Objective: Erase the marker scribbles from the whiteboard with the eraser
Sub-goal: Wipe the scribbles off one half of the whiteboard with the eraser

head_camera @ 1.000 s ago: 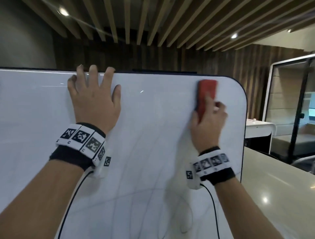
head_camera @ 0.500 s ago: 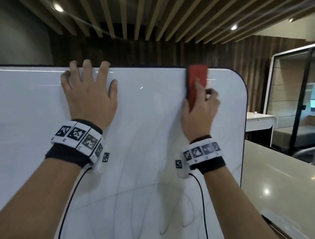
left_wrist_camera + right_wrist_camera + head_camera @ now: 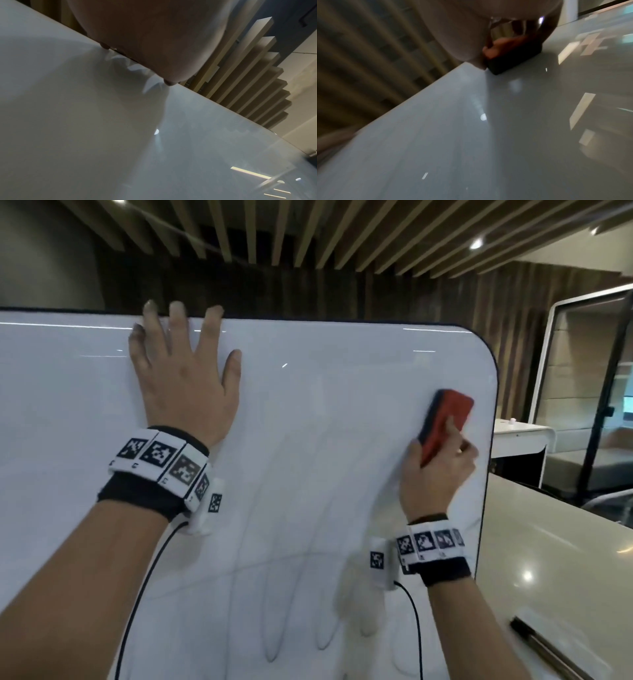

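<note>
Upper left of frame: your left hand (image 3: pixel 183 385) lay flat on the whiteboard (image 3: pixel 325 412), fingers spread straight, tips reaching over its top edge. Right of centre: your right hand (image 3: pixel 436 474) gripped the red eraser (image 3: pixel 445 424), pad against the board near its right edge. Faint scribbles (image 3: pixel 274 594) lower centre.

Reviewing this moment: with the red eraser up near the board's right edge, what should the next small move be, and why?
Probably drag the red block eraser downward and leftward. The right hand grips it flat against the white glossy whiteboard near the right edge, while faint grey marker scribbles loop across the lower middle. The left hand rests flat near the top edge, apparently bracing the board.
</note>
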The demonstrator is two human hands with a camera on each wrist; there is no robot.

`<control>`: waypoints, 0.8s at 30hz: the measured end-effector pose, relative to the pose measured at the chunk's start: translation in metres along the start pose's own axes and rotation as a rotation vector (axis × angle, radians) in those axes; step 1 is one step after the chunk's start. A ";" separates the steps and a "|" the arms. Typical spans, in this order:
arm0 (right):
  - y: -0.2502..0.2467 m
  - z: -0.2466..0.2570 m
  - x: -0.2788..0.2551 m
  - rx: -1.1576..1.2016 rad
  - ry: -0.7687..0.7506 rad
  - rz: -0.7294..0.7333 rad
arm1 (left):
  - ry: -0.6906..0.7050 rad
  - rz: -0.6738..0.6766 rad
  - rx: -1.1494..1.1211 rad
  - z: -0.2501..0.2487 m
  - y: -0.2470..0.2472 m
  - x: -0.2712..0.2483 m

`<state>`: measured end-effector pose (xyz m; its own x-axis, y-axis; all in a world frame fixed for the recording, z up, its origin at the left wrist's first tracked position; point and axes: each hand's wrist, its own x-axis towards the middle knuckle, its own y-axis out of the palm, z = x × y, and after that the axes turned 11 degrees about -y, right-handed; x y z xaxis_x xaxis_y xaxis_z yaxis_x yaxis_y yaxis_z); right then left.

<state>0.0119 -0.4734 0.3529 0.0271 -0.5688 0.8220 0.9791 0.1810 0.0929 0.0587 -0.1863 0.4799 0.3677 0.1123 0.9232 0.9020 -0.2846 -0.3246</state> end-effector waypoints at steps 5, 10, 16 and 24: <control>0.014 0.044 -0.023 0.010 -0.701 0.305 | 0.019 -0.012 -0.004 0.007 -0.002 0.000; -0.030 -0.076 -0.028 -0.007 0.183 -0.036 | 0.008 -0.007 0.028 0.005 -0.001 0.001; -0.002 -0.009 -0.026 0.036 -0.098 0.036 | 0.031 -0.012 -0.014 0.006 0.003 0.001; -0.024 -0.068 -0.014 -0.030 0.174 -0.095 | 0.022 -0.043 0.000 0.008 0.006 0.002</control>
<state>0.0022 -0.5241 0.3015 -0.0337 -0.7128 0.7005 0.9845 0.0972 0.1462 0.0666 -0.1800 0.4778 0.3231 0.1036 0.9407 0.9170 -0.2801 -0.2841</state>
